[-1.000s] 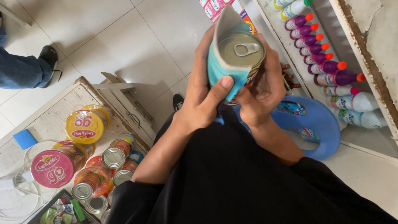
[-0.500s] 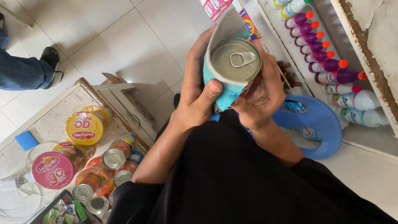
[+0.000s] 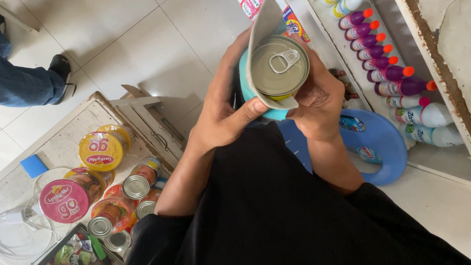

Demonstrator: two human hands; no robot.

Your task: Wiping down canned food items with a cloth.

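Since the earlier frames the teal can (image 3: 279, 70) has tipped further toward the camera, so its pull-tab lid now faces almost straight up, and a grey sheet of card or paper (image 3: 263, 30) curls up around its left and far side.

The person's black-sleeved torso (image 3: 271, 224) fills the lower middle and hides the floor beneath. To the right runs a white shelf unit (image 3: 447, 52) stocked with a row of white bottles with green, purple and orange caps (image 3: 377, 43); a blue plastic seat-like ring (image 3: 383, 144) leans at its foot, partly behind the right forearm. At left sits a worn counter (image 3: 58, 148) bearing round yellow and pink lidded tubs (image 3: 100, 150) and a cluster of small tins (image 3: 134, 187). Another person's jeans-clad leg and black shoe (image 3: 7, 76) stand on the tiled floor, well apart.

The left hand (image 3: 224, 113) grips the can from the left, thumb pressed along its near edge. The right hand (image 3: 318, 95) cups it from the right, fingers wrapped behind. The can is held between both, at chest height.
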